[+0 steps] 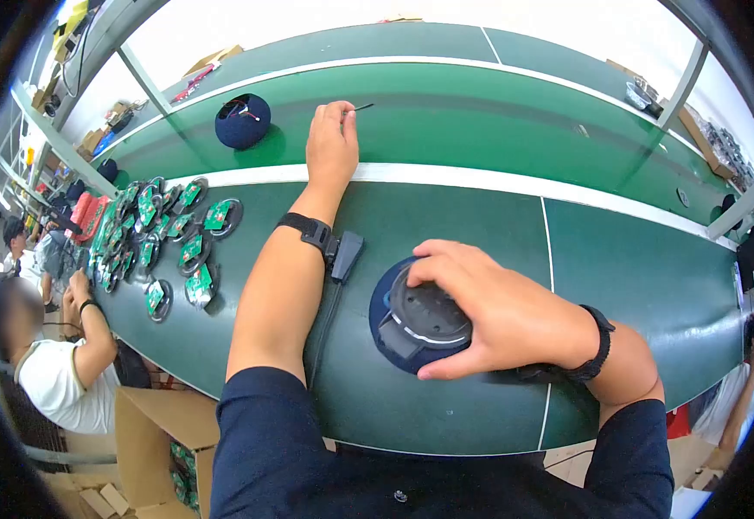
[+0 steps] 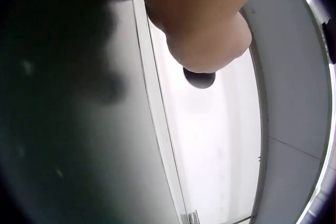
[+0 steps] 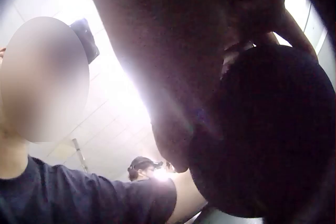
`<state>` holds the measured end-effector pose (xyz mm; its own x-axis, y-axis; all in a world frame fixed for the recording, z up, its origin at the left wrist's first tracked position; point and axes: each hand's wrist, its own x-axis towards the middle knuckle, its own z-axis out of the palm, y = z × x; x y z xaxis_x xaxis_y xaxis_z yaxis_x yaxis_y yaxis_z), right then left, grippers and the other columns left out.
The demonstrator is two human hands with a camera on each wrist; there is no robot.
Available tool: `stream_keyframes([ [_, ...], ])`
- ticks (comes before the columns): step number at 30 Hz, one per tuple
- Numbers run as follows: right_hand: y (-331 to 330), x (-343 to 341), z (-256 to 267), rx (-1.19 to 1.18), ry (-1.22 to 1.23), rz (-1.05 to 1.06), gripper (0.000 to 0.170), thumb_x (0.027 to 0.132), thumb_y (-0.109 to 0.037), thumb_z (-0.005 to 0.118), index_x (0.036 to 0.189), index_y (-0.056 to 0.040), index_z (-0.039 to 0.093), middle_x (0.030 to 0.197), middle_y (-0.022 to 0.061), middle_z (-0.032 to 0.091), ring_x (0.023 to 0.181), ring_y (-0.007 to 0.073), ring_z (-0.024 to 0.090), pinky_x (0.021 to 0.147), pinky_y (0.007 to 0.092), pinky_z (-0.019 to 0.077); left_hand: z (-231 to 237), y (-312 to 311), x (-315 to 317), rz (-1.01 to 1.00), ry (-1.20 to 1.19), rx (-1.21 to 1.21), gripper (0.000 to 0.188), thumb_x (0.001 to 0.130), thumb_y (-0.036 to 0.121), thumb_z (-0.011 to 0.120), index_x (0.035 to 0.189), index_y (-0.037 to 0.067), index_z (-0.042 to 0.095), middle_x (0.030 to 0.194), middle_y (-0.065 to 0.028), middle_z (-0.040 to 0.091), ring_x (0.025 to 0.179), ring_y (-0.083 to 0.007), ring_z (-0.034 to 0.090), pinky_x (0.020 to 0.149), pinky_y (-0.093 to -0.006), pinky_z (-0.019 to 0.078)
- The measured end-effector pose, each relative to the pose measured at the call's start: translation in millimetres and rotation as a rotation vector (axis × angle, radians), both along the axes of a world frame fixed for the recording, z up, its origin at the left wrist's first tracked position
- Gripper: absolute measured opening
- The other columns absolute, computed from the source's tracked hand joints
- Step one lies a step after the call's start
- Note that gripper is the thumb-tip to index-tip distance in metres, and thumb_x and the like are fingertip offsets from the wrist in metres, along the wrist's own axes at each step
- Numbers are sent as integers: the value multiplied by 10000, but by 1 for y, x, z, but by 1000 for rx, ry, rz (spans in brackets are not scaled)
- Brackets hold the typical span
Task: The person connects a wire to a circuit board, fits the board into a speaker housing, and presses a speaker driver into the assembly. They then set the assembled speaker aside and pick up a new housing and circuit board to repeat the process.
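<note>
The right hand (image 1: 502, 311) grips a round dark blue device (image 1: 384, 298) with a black disc-shaped base (image 1: 433, 313), fingers on its far edge and thumb on the near side. In the right wrist view the device (image 3: 268, 129) is a large dark round shape against the hand (image 3: 173, 50). Over the green strip beyond the white rail, the left hand (image 1: 332, 149) pinches a thin dark piece (image 1: 364, 107) between thumb and fingers. The left wrist view shows part of the left hand (image 2: 205, 29), with a dark rounded thing (image 2: 199, 79) beyond it.
Several green circuit boards on black rings (image 1: 191, 251) lie at the left of the table. Another dark blue round shell (image 1: 243, 121) with wires sits on the green strip. A black plug-like connector (image 1: 348, 258) with a cable lies beside the left forearm. A cardboard box (image 1: 148, 432) stands below.
</note>
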<state>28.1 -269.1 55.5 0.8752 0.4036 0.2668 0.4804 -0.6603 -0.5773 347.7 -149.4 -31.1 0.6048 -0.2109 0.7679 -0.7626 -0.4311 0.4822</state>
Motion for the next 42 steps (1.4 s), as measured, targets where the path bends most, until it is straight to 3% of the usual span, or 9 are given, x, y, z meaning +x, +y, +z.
stream_keyframes([
  [9, -61, 65, -3, 91, -48, -604, 846, 673, -389, 939, 1308, -47, 496, 1275, 214, 584, 1207, 327, 588, 1043, 391, 469, -14, 0, 5, -76, 181, 168, 147, 874, 147, 709, 983, 47, 710, 945, -142, 724, 867, -320, 705, 785, -410, 546],
  [21, -175, 157, -26, -20, -13, -912, 967, 711, -551, 884, 1395, 0, 476, 1385, 293, 520, 1293, 390, 538, 1105, 448, 435, -19, -3, 9, -91, 282, 321, 162, 836, 166, 730, 937, 44, 695, 954, -164, 708, 945, -343, 675, 854, -437, 533],
  [24, -175, 148, -40, 34, -204, -918, 896, 739, -509, 880, 1379, -16, 492, 1379, 259, 532, 1274, 384, 545, 1096, 450, 437, -19, -5, 5, -58, 273, 341, 185, 848, 203, 728, 973, 68, 710, 1041, -156, 705, 1049, -346, 647, 933, -455, 508],
  [26, -156, 124, -38, -290, -749, -893, 751, 798, -431, 855, 1336, -35, 513, 1326, 185, 562, 1207, 360, 567, 1056, 452, 448, -20, -1, 6, -16, 236, 355, 201, 856, 224, 722, 997, 81, 715, 1091, -150, 700, 1104, -344, 628, 974, -463, 491],
  [29, -98, 68, -36, 201, -146, -576, 223, 986, -274, 685, 984, -65, 606, 990, 39, 649, 931, 125, 611, 796, 303, 486, -17, 4, 14, 176, 181, 88, 295, 891, 263, 676, 1126, 85, 677, 1239, -121, 647, 1203, -334, 582, 1016, -504, 459],
  [32, -58, 25, -54, 609, 653, -129, 358, 1125, -349, 412, 924, -96, 567, 805, 36, 684, 723, 101, 623, 663, 247, 470, -23, 11, 26, 274, 231, -31, 421, 881, 274, 683, 1251, 85, 612, 1358, -154, 558, 1294, -370, 501, 1068, -526, 420],
  [37, -55, 24, -82, 919, 658, 84, 143, 1104, -207, 466, 1105, -74, 517, 1044, 117, 677, 884, 151, 667, 712, 276, 519, -23, 9, 33, 382, 270, -129, 535, 878, 298, 688, 1342, 79, 538, 1434, -221, 477, 1394, -405, 397, 1163, -541, 317],
  [40, -56, 27, -77, 1000, 694, 112, 161, 1078, -130, 509, 1229, -73, 515, 1144, 129, 658, 943, 176, 678, 755, 302, 544, -3, 22, 74, 529, -123, 124, 587, 880, 325, 682, 1364, 32, 527, 1494, -232, 446, 1436, -415, 354, 1196, -543, 257],
  [42, -61, 32, -82, 993, 758, 151, 281, 1070, -136, 543, 1342, -77, 504, 1149, 125, 662, 973, 192, 690, 774, 320, 559, 19, 34, 104, 691, 42, 336, 684, 883, 415, 698, 1411, 16, 527, 1534, -235, 423, 1478, -416, 309, 1210, -567, 227],
])
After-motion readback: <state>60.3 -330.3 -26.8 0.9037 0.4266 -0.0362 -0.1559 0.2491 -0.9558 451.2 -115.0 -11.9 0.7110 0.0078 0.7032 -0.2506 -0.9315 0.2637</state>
